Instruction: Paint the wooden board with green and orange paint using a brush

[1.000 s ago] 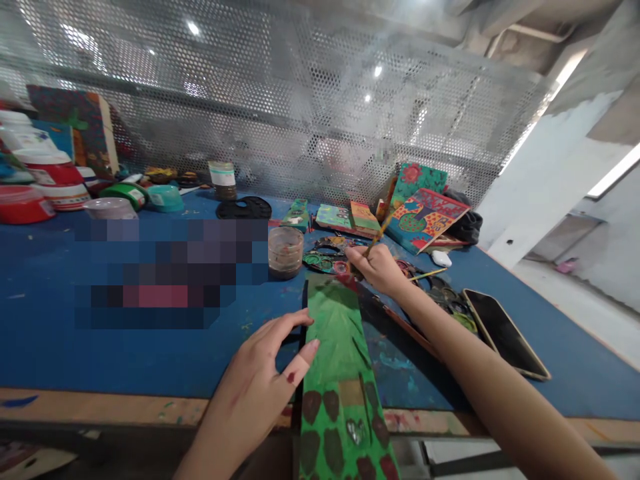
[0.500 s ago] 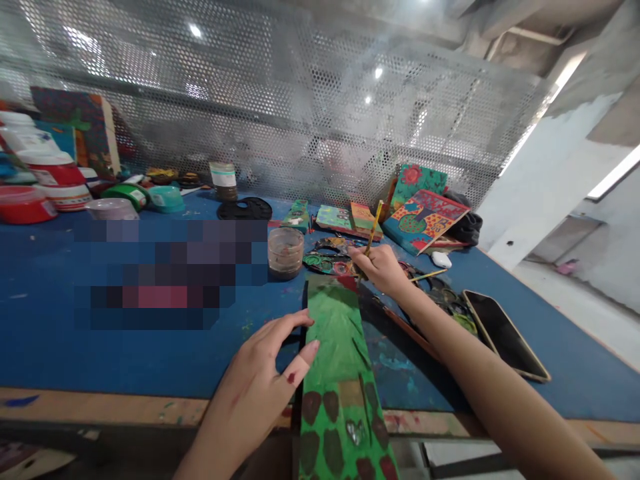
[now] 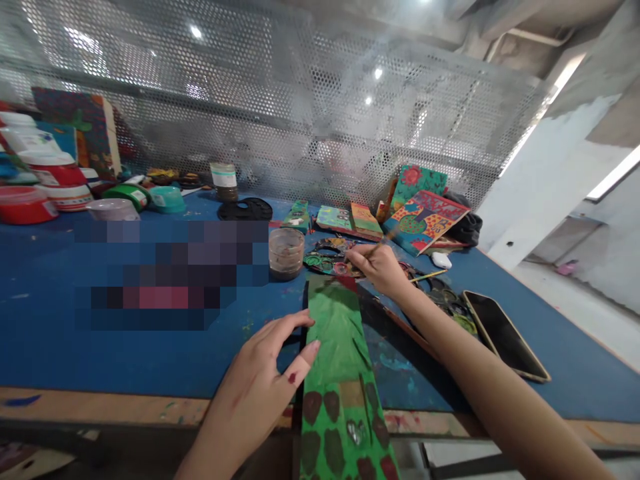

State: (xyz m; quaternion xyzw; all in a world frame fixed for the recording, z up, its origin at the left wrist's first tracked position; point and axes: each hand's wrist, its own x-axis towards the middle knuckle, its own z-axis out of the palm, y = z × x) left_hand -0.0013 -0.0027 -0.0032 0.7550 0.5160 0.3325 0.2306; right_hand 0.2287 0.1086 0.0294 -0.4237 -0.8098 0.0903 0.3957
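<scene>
A long board [image 3: 337,340], painted green with dark patches, lies over the table's front edge. My left hand [image 3: 275,363] rests at its left side, thumb and fingers apart, fingertips on the board's edge. Beyond the board's far end, my right hand [image 3: 377,267] pinches a thin paintbrush [image 3: 391,236], its shaft slanting up to the right and blurred. The brush tip is hidden by the fingers. Under and beside that hand sits a paint palette [image 3: 325,264] with green and red wells. A cup of murky water [image 3: 286,255] stands left of the palette.
A phone [image 3: 505,333] lies on the blue table [image 3: 240,293] at right, near another palette [image 3: 443,297] and a second brush [image 3: 429,275]. Painted panels [image 3: 425,217] lean at the back. Paint jars [image 3: 55,180] crowd the far left. A perforated metal screen [image 3: 250,100] stands behind.
The paintbrush in my right hand has tipped from nearly upright to a lower slant toward the right. My left hand and the board stay in place.
</scene>
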